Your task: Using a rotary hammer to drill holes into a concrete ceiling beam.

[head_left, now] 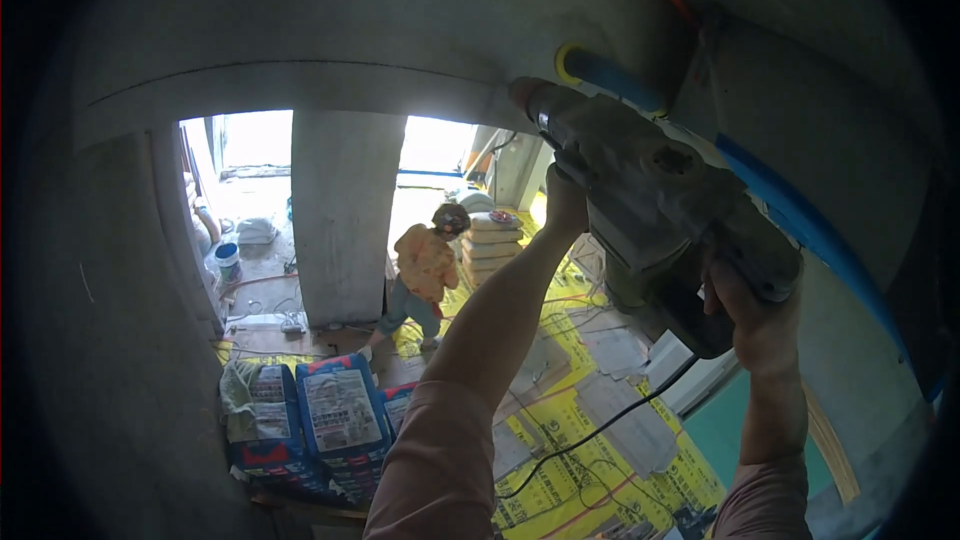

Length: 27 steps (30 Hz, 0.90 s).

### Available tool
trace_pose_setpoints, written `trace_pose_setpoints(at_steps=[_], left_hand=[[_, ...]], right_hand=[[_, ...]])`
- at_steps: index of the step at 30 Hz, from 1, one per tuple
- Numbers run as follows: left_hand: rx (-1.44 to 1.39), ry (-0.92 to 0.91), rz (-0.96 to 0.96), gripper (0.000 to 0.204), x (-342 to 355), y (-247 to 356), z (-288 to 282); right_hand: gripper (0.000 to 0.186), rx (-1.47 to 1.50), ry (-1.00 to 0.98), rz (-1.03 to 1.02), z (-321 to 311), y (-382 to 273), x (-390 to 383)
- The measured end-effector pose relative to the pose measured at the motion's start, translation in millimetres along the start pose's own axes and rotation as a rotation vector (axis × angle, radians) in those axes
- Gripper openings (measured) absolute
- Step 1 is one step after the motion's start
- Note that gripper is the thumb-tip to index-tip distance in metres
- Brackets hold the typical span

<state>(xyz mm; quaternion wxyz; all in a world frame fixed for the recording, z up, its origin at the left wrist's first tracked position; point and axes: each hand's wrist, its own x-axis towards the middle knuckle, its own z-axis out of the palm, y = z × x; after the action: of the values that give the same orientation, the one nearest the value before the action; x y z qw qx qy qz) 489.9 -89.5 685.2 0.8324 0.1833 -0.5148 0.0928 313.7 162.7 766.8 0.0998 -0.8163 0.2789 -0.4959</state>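
Note:
A large dusty rotary hammer drill is raised in front of me, its reddish-brown nose toward the grey concrete beam. Around its front side grip my left hand is closed. Behind and below, my right hand wraps the rear handle. A black power cord hangs from the tool's rear. Along the beam runs a dark curved-looking line that ends near the tool's nose. Whether a bit touches the concrete is hidden. Just above the tool, a blue pipe with a yellow collar enters the wall.
Below, a person in an orange top bends beside stacked sacks. Blue and red bags stand at lower left. Yellow floor sheeting carries boards and loose cables. Another blue pipe runs along the right wall.

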Motion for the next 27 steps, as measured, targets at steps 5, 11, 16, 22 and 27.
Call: trace_pose_setpoints(at_steps=[5,11,16,22,27], left_hand=[[-0.332,-0.133,-0.343,0.023,-5.0,-34.6,8.0],[-0.509,0.036,-0.272,0.020,0.3,13.6,2.7],[-0.347,0.021,-0.228,0.021,3.6,18.7,-7.0],[-0.483,-0.009,-0.330,0.021,1.0,19.3,4.3],[-1.023,-0.087,-0.535,0.021,-0.8,-18.7,6.6]], right_hand=[[0.032,0.002,-0.033,-0.011,1.6,-0.9,4.4],[0.034,0.018,-0.042,-0.053,-1.0,3.1,0.4],[0.034,-0.011,-0.019,-0.144,2.0,5.9,0.6],[0.033,-0.013,-0.046,-0.043,1.1,0.7,4.3],[0.043,-0.029,-0.101,-0.054,1.4,4.7,6.2]])
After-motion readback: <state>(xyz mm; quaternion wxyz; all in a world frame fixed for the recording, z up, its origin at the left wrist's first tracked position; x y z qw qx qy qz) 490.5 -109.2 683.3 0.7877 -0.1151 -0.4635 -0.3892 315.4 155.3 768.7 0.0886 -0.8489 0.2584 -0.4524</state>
